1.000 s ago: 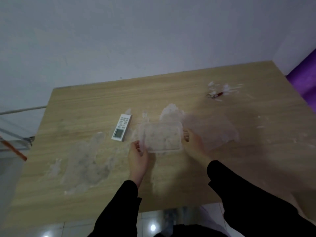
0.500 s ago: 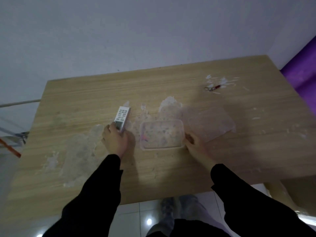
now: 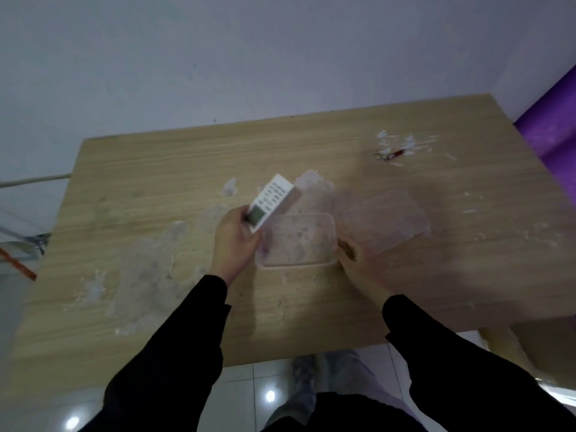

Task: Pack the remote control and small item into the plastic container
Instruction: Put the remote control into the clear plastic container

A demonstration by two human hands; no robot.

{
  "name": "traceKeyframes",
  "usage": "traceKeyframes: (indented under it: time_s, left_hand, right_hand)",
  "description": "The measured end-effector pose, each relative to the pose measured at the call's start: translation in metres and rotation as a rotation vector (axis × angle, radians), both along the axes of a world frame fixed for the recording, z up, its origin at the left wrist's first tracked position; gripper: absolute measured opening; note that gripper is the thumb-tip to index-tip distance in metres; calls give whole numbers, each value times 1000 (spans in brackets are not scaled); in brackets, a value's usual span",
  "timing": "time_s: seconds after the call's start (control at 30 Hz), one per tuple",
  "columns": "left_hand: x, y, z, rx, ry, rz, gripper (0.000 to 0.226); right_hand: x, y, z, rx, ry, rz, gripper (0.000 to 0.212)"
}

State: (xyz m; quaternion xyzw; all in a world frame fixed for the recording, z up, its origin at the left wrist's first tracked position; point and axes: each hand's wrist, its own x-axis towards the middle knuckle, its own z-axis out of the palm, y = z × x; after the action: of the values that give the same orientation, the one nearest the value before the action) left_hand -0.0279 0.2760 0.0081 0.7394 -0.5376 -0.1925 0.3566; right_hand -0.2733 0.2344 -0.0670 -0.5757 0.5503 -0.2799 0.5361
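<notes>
We see the clear plastic container lying open at the centre of the desk, nothing clearly inside, its lid just to the right. The left hand grips the white remote control tilted above the container's upper left corner. The right hand presses the container's right edge. The small keychain item lies upper right, well apart

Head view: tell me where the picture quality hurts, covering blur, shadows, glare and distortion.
Head view: the whole frame is soft, so the buttons on the remote in the left hand are smeared; the clear container and its lid barely stand out from the table; a broad shadow darkens the table's right side; ceiling lights glare off the floor tiles; wide-angle bending curves the table edges.
</notes>
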Motion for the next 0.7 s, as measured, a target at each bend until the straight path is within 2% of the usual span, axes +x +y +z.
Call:
traceKeyframes:
  time_s: [0.1,0.2,0.33,0.5,0.6,0.7]
  left_hand:
    - [-9,2,-5,42,-207,-287,41]
    - [-11,5,-13,155,-364,-435,39]
    - [-11,9,-15,297,-400,-502,43]
    - [-15,1,-14,490,-429,-504,34]
    - [-21,-1,-13,399,-474,-448,37]
    - [-30,-9,-13,174,-378,-300,27]
  right_hand:
    - [-1,-3,-3,0,7,-9,18]
    - [-2,-3,-1,-4,20,-12,21]
    - [-1,-3,-1,-24,48,13,24]
    - [-2,-4,2,-23,67,24,30]
    - [-4,-5,3,-17,85,64,30]
    - [-8,-12,7,-67,87,50,16]
